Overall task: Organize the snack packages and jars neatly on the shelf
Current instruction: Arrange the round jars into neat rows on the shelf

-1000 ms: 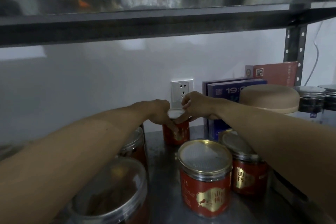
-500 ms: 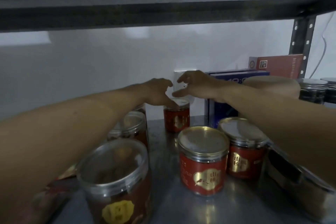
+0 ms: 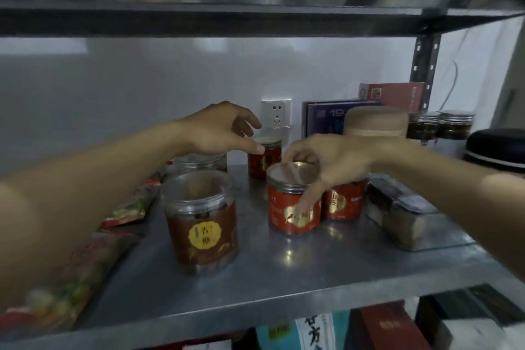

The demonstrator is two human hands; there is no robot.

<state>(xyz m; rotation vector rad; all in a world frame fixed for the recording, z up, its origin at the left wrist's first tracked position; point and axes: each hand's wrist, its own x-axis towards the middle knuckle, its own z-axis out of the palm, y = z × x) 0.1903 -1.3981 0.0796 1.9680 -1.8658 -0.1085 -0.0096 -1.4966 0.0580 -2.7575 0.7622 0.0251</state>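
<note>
On the steel shelf (image 3: 284, 275) stand three red jars with gold lids. My right hand (image 3: 324, 162) grips the front red jar (image 3: 289, 213) from above, thumb on its label and fingers over the far rim. A second red jar (image 3: 345, 203) is partly hidden behind that hand. My left hand (image 3: 221, 131) hovers with loosely curled fingers beside the back red jar (image 3: 262, 163) near the wall and holds nothing. A clear jar with a brown label (image 3: 201, 221) stands front left, with another clear jar (image 3: 203, 160) behind it. Snack packages (image 3: 127, 207) lie at the left.
A clear rectangular box (image 3: 397, 216) sits at the right. Behind it are a tan round tin (image 3: 375, 122), a blue box (image 3: 321, 119), a red box (image 3: 395, 94), dark jars (image 3: 440, 125) and a black object (image 3: 497, 148). A wall socket (image 3: 276, 116) is at the back. The upper shelf (image 3: 227, 20) hangs low overhead.
Both hands have come off the back red jar. My right hand drew back and down onto the front red jar; my left hand lifted slightly. The view has pulled back.
</note>
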